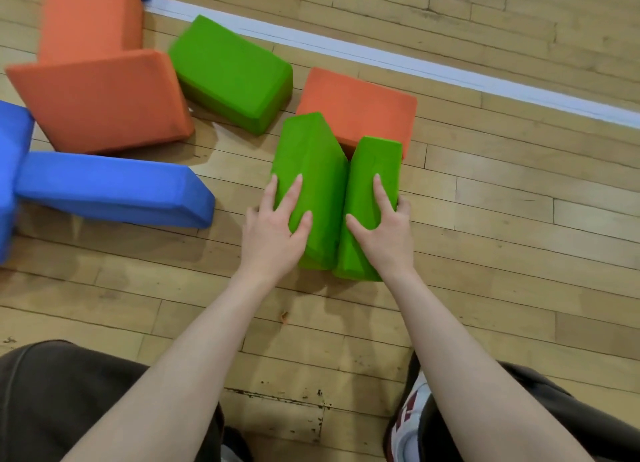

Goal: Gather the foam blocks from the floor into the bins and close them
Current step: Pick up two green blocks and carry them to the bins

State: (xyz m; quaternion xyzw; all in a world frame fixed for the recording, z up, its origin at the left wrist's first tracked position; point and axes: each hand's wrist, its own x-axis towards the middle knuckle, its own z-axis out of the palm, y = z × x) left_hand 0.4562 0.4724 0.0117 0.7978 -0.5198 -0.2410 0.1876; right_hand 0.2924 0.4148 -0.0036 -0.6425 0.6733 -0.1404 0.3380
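Observation:
Two green foam blocks stand side by side on the wooden floor, touching along their inner faces. My left hand [277, 226] holds the left green block [311, 156], fingers spread over its top and left side. My right hand [384, 229] grips the right green block [375, 160], thumb on the inner edge and fingers wrapped over the top and outer side. Behind them lies a flat orange block [360, 105]. A third green block [232, 73] lies further left. No bin is in view.
A big orange L-shaped block [97, 80] and a long blue block [110, 188] lie at the left, with another blue piece [10, 170] at the left edge. A white floor line [381, 58] runs diagonally behind. My knees and a shoe [408, 423] are at the bottom.

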